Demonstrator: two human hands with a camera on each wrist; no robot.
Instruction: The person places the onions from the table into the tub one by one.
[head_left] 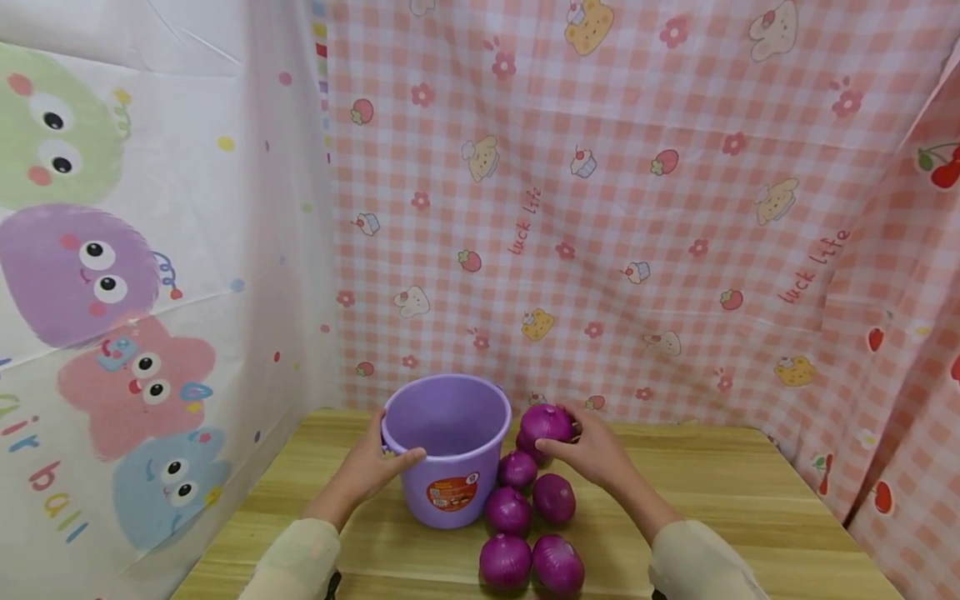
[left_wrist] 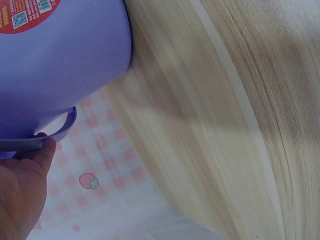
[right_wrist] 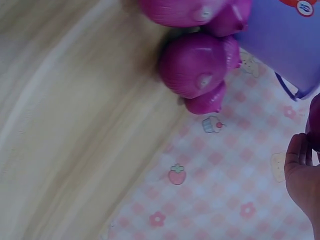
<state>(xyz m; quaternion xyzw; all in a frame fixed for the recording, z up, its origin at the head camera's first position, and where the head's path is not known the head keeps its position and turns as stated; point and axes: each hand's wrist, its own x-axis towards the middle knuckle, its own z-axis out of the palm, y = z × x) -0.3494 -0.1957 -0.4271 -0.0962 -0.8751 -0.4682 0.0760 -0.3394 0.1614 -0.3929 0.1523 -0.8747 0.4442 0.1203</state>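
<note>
Near the counter's (head_left: pixel 720 500) far edge, I see the left hand (head_left: pixel 373 457) gripping the bucket (head_left: pixel 444 464) at its rim while the right hand (head_left: pixel 597 452) holds an onion (head_left: pixel 545 423) just beside it, probably firm, fairly light and slick-skinned, best cupped round its widest part.

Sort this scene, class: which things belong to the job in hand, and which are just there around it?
Job, apparently:
bucket, held by the left grip
onion in the right grip
other onions beside the bucket

Just around it:
table
checked cloth
cartoon sheet
</note>
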